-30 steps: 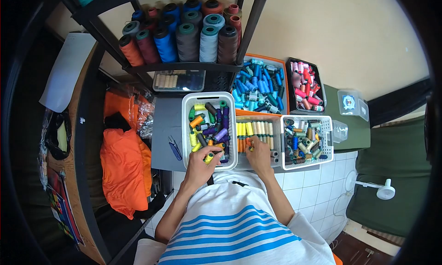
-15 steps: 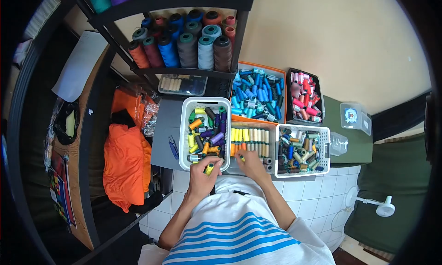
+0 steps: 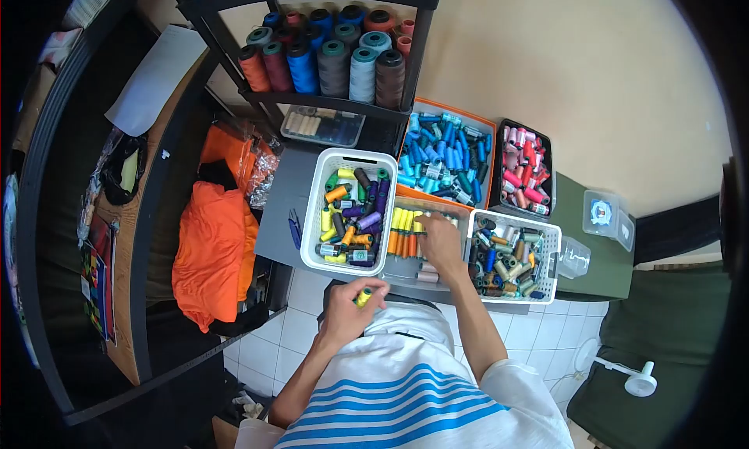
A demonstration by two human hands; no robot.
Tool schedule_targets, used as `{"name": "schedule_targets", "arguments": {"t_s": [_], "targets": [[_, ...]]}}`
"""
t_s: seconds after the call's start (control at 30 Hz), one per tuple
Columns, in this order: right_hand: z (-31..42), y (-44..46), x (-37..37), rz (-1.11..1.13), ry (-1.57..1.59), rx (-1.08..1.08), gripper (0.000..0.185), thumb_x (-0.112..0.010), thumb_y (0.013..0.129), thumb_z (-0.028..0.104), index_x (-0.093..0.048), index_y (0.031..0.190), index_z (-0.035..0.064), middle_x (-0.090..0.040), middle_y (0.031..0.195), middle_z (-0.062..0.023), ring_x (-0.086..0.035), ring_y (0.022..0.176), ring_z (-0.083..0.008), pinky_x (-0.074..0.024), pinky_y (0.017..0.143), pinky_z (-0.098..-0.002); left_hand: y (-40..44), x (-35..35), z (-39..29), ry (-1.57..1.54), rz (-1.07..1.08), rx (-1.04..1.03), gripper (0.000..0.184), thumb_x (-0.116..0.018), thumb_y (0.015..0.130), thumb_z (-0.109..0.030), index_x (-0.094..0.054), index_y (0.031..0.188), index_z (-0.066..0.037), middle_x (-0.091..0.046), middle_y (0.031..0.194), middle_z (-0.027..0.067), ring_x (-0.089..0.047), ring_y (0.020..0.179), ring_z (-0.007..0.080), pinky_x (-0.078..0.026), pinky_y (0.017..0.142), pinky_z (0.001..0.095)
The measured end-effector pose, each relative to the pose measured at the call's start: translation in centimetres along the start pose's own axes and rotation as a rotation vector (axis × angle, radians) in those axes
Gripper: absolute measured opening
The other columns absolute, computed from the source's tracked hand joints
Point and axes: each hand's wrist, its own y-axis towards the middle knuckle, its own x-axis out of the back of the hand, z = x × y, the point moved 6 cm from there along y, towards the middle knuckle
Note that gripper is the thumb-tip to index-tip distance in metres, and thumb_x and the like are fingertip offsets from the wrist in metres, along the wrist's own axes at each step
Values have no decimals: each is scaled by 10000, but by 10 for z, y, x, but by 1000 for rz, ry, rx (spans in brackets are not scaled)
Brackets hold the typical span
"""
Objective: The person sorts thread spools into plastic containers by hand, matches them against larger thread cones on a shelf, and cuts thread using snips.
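My left hand (image 3: 351, 308) is closed around a yellow thread spool (image 3: 363, 297), held low in front of my shirt. My right hand (image 3: 441, 242) reaches into a clear plastic box (image 3: 399, 271), its fingertips pinched on a yellow thread spool (image 3: 419, 223) at the end of a yellow row. Orange spools (image 3: 402, 244) stand in line just below the yellow ones. My hand and wrist cover part of the box's contents. Left of it, a white basket (image 3: 310, 238) holds mixed yellow, orange, purple, green and dark spools.
Another white basket (image 3: 511, 298) of mixed spools stands on the right. Behind are an orange-rimmed box (image 3: 494, 149) of blue spools and a black box (image 3: 552, 176) of pink and red ones. Snips (image 3: 295, 228) lie on the left. A black shelf (image 3: 335, 102) carries large thread cones.
My right hand has moved farther into the clear box, up to the yellow row. My left hand has drawn away from the white basket, still holding a yellow spool. The view has shifted.
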Motion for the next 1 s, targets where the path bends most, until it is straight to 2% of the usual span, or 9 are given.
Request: {"name": "schedule_targets", "arguments": {"t_s": [0.1, 0.13, 0.23, 0.27, 0.37, 0.4, 0.6, 0.83, 1.0], "targets": [[-8, 6, -11, 79, -35, 37, 313, -698, 784, 29, -780, 1083, 76, -689, 963, -201, -706, 883, -405, -574, 811, -497, 7, -21, -9, 168, 96, -199, 244, -737, 970, -168, -736, 1116, 28, -762, 813, 146, -747, 755, 226, -548, 715, 311], [-9, 7, -10, 78, -40, 41, 313, -698, 784, 29, -780, 1083, 76, -689, 963, -201, -706, 883, -405, -574, 811, -497, 11, -29, -12, 199, 174, -121, 298, -730, 961, -185, -723, 1150, 45, -755, 925, 213, -749, 840, 344, -564, 767, 386], [-8, 12, -8, 107, -38, 43, 319, -676, 797, 30, -781, 1095, 75, -698, 957, -206, -706, 882, -405, -572, 807, -495, 26, -55, -10, 496, 210, -272, 304, -690, 967, -171, -706, 1167, 58, -729, 1036, 236, -721, 921, 396, -558, 801, 461], [-7, 11, -5, 104, -20, 54, 296, -685, 801, 37, -778, 1080, 66, -701, 962, -208, -706, 884, -406, -571, 802, -492, 31, -65, -7, 549, 281, -199, 293, -634, 974, -139, -688, 1169, 74, -688, 1093, 265, -694, 966, 434, -542, 823, 529], [-8, 3, -6, 95, 11, 34, 242, -707, 812, 59, -769, 1046, 45, -708, 972, -208, -705, 886, -406, -567, 795, -488, 42, -85, -6, 790, 356, -222, 247, -610, 948, -87, -678, 1121, 74, -675, 1060, 280, -703, 935, 443, -549, 799, 548], [-8, 5, -5, 78, 27, 35, 217, -720, 820, 75, -762, 1028, 32, -711, 978, -207, -704, 886, -406, -564, 794, -488, 48, -93, 2, 841, 323, -301, 206, -624, 885, -38, -668, 1044, 85, -666, 1050, 291, -722, 865, 424, -574, 736, 520], [-5, -3, -5, 24, 109, 19, 190, -740, 833, 85, -739, 1005, 5, -703, 949, -190, -690, 861, -411, -547, 791, -488, 74, -112, 18, 1063, 183, -456, 178, -670, 827, -31, -690, 986, 48, -711, 921, 194, -744, 744, 292, -597, 637, 375], [-2, -14, 11, -97, 184, -75, 158, -758, 800, 52, -722, 944, -6, -698, 892, -199, -687, 833, -401, -539, 742, -467, 111, -125, 45, 1323, 223, -477, 92, -677, 853, -100, -724, 914, -49, -725, 879, 119, -747, 796, 217, -593, 644, 316], [-7, -36, 9, -19, 146, -104, 147, -765, 782, 39, -706, 908, -8, -705, 881, -196, -688, 831, -400, -540, 733, -464, 114, -130, 53, 1447, 221, -514, 119, -659, 893, -147, -718, 948, -60, -711, 865, 104, -733, 807, 203, -580, 629, 300]]}}
